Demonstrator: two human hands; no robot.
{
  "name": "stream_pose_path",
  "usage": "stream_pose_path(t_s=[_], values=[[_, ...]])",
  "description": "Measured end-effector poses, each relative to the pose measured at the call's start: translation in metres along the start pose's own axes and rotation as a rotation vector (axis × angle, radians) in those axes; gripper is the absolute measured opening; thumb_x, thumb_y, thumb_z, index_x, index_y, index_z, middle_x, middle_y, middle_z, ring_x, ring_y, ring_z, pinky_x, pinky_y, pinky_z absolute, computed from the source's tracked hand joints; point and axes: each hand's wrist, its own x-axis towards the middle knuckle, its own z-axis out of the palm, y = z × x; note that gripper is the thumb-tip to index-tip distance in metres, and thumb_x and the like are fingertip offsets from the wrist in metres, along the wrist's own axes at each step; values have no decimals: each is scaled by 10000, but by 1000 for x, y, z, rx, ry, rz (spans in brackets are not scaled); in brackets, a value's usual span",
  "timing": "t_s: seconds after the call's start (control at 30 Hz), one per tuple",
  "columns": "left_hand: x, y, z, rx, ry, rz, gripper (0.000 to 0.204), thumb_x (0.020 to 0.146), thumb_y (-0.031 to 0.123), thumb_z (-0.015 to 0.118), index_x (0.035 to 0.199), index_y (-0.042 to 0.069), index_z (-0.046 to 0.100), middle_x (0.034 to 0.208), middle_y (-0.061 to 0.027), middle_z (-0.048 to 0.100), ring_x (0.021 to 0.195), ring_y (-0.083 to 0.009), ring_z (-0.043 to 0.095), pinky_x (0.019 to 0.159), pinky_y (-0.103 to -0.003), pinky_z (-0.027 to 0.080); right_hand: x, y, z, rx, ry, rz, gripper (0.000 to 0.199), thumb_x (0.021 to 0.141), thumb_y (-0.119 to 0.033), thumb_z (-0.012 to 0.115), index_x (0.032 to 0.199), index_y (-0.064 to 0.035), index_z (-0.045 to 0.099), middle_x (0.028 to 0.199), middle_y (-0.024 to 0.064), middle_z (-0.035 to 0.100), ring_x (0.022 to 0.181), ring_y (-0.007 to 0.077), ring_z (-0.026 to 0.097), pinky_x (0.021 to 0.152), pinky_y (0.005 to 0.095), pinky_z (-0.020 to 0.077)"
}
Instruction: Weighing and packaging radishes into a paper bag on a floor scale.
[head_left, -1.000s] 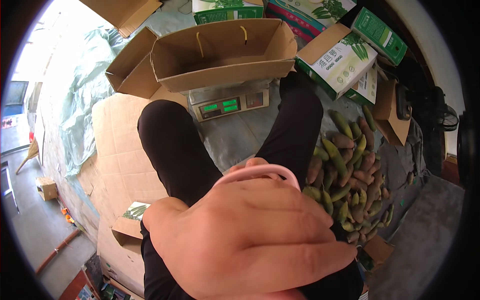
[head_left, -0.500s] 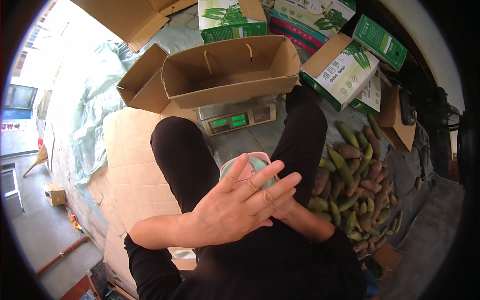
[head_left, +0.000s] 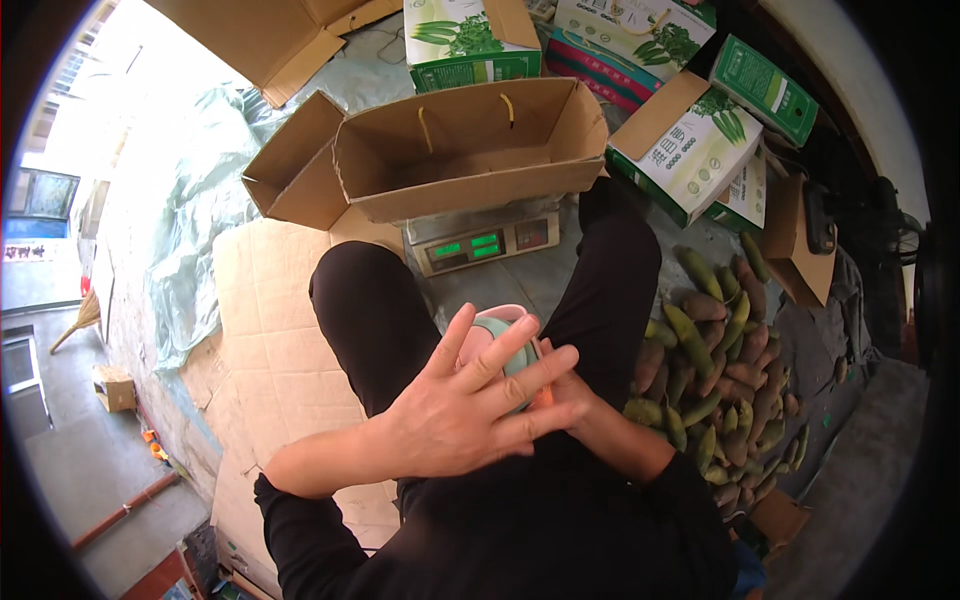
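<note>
My left hand (head_left: 465, 410) lies flat over my lap with its fingers spread and nothing in it. Its fingertips cover most of my right hand (head_left: 578, 392), which rests against my right thigh. A small orange bit (head_left: 541, 397) shows between the two hands; I cannot tell whether the right hand grips it. Just beyond the fingers, between my knees in black trousers, sits a round pale green object with a pink rim (head_left: 492, 328).
A scale with a green display (head_left: 485, 245) stands ahead of my knees, with an open cardboard box (head_left: 470, 150) on it. A pile of long green and brownish vegetables (head_left: 720, 370) lies at my right. Printed green-and-white cartons (head_left: 690, 150) stand behind; flattened cardboard (head_left: 270, 330) lies at left.
My left hand, close to the camera a second ago, has dropped toward my lap and now looks smaller. The pink-rimmed object and the scale have come into fuller view.
</note>
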Motion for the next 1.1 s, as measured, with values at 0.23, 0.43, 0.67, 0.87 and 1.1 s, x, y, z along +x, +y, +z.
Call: stream_pose_path(t_s=[0.23, 0.43, 0.67, 0.87, 1.1], values=[[-1, -49, -17, -570, 113, -322, 985, 705, 569, 678, 1422, 21, 286, 1434, -206, 342, 1336, -435, 283, 1063, -477, 278, 12, -14, -33, -270, 57, -130, 705, 770, -561, 671, 1239, -101, 415, 1155, 33, 520, 1050, 143, 551, 814, 322, 524], [-4, -65, -9, -980, -122, -523, 941, 724, 462, 740, 1426, 32, 283, 1289, -193, 451, 1209, -355, 457, 995, -392, 390, 17, -8, -52, -288, -15, -84, 543, 893, -459, 572, 1266, -114, 382, 1204, 67, 512, 1098, 188, 541, 819, 354, 524], [-3, -71, -37, -859, -16, -737, 511, 752, 116, 717, 1222, 35, 535, 1056, -98, 552, 997, -172, 581, 805, -273, 487, 35, -10, -51, -239, -54, -26, 534, 895, -479, 555, 1255, -120, 393, 1208, 76, 507, 1067, 212, 562, 663, 384, 565], [-13, -81, -66, -1072, 321, -826, 303, 835, 11, 613, 1135, -9, 580, 1000, -45, 644, 921, -121, 597, 828, -256, 477, 77, -35, -7, -202, -63, 27, 560, 925, -462, 510, 1331, -118, 336, 1231, 79, 490, 1076, 228, 559, 684, 389, 568], [-20, -147, -128, -598, 794, -983, 321, 897, 121, 579, 1190, -9, 579, 979, -72, 661, 794, -91, 622, 607, -167, 495, 93, -70, -9, -534, 40, 22, 308, 955, -252, 523, 1212, -85, 495, 1132, 84, 563, 1029, 202, 575, 743, 344, 526]])
